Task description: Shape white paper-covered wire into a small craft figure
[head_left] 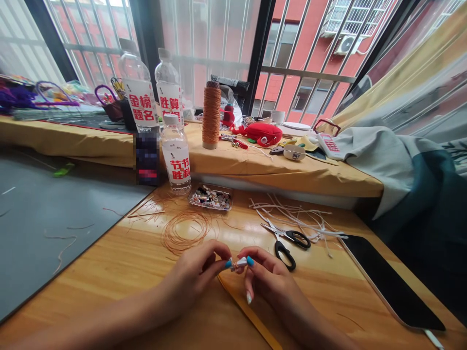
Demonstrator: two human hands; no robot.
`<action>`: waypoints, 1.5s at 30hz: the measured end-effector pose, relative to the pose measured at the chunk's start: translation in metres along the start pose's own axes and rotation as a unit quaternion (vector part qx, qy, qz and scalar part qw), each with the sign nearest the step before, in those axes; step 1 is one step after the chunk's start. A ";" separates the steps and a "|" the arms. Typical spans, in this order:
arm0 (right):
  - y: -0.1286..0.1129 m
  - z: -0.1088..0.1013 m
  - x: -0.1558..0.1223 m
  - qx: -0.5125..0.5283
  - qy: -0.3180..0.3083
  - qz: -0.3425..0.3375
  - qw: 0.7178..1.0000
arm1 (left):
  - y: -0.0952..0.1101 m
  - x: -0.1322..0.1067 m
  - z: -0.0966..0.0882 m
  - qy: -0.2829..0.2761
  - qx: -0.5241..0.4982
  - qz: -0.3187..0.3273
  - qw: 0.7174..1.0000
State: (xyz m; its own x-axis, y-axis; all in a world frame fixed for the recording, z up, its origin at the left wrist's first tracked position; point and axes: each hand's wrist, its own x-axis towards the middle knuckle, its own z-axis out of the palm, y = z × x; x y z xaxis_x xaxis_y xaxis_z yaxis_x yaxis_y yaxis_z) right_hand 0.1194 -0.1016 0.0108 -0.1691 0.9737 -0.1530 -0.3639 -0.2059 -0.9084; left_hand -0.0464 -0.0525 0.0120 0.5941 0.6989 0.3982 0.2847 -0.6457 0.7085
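My left hand point(199, 277) and my right hand point(266, 277) meet low over the wooden table point(146, 257). Both pinch one small white piece point(241, 263) between thumb and fingertips; it is too small to name. Just beyond the hands lies a coil of thin orange cord point(186, 231). Black-handled scissors point(288, 240) rest right of my right hand, beside loose white strips point(295, 216). A clear box of small beads point(211, 198) sits further back.
A tablet point(390, 284) lies at the right. A grey mat point(44, 218) covers the left. A water bottle point(176, 155) stands on the table. The yellow-covered ledge point(255, 165) holds two more bottles point(140, 92), an orange thread spool point(211, 114) and a red plush toy point(262, 133).
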 end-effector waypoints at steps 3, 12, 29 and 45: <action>0.001 -0.002 0.001 0.000 -0.001 -0.001 1.000 | -0.002 0.001 0.000 -0.013 -0.016 -0.017 1.000; 0.006 -0.008 0.006 0.012 -0.012 -0.009 1.000 | 0.003 0.002 -0.003 -0.036 -0.050 0.084 0.995; 0.005 -0.006 0.002 -0.040 -0.060 0.002 0.997 | 0.003 -0.002 0.000 -0.043 -0.053 0.110 0.992; 0.005 -0.004 0.000 -0.022 -0.081 0.010 0.996 | -0.006 -0.010 0.004 -0.077 -0.034 0.186 0.979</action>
State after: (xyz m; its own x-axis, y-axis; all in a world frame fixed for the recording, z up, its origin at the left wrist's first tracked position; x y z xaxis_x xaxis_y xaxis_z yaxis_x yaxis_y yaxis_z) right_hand 0.1214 -0.1024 0.0042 -0.3221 0.9404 -0.1091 -0.3185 -0.2162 -0.9229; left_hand -0.0506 -0.0570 0.0017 0.7553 0.3608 0.5471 -0.0214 -0.8209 0.5707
